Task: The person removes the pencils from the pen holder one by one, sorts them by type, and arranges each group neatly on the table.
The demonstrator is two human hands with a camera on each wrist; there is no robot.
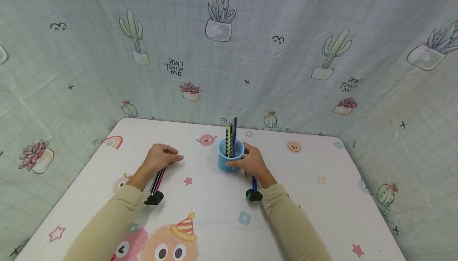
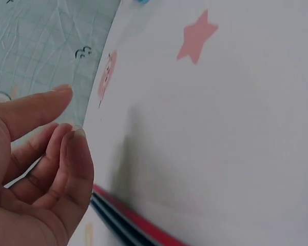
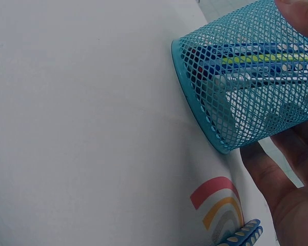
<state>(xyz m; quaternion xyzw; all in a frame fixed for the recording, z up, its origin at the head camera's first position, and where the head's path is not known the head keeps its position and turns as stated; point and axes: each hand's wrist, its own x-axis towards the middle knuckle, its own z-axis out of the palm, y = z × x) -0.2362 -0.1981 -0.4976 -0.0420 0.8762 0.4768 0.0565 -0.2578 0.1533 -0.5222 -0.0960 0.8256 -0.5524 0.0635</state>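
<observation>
Blue round mesh cup [image 1: 223, 163] is probably light and stiff, so grab its sides like the right hand [image 1: 253, 161] does; left hand [image 1: 160, 159] is loosely curled, empty.

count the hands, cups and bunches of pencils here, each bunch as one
Hands: 2 (left hand, right hand)
Cups: 1 (blue mesh cup)
Pencil bunches: 3 (upright bunch, red-and-black bunch, blue bunch)
Total: 6

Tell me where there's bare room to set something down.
Free: between the left hand and blue cup, and, widest, between the right sleeve and the right edge of the table. Crowded: around the cup, gripped by the right hand with blue pencils nearby, and beside the left wrist, where more pencils lie.
</observation>
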